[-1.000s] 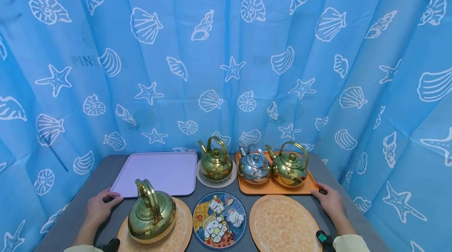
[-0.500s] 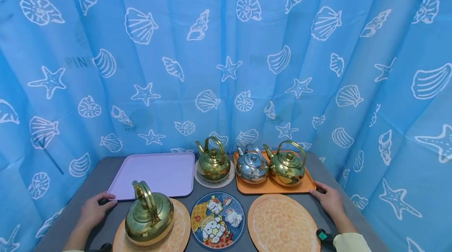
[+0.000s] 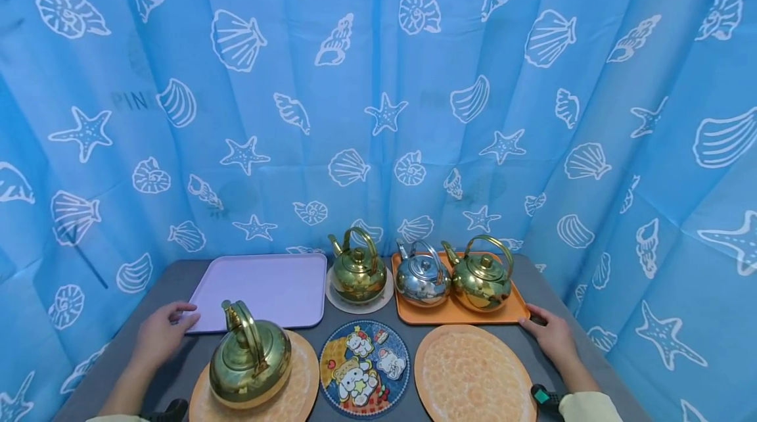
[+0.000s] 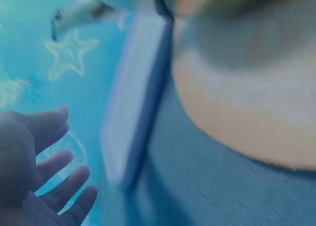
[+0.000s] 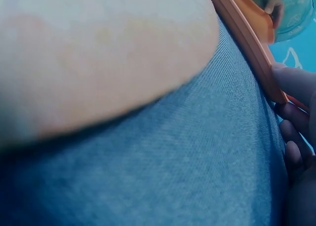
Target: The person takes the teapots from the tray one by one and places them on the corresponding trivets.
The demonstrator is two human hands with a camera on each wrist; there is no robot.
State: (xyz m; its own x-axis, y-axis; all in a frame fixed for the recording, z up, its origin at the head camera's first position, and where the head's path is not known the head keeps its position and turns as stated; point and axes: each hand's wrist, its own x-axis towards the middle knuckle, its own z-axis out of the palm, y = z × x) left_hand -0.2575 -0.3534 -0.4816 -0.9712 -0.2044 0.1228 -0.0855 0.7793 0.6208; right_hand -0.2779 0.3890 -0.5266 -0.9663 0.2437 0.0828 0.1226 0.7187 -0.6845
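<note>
On the blue seashell-patterned curtain (image 3: pixel 355 87), left of centre, faint dark capitals (image 3: pixel 129 102) read "PIN"; whatever follows them is too pale to make out. Whether they are printed on the cloth or show through it cannot be told.

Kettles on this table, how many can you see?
4: the front gold kettle on the left tan mat, the middle gold kettle on the pale round mat, and the silver kettle and right gold kettle on the orange tray.

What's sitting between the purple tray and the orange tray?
A gold kettle on a pale round mat stands between the purple tray and the orange tray, as the head view shows.
</note>
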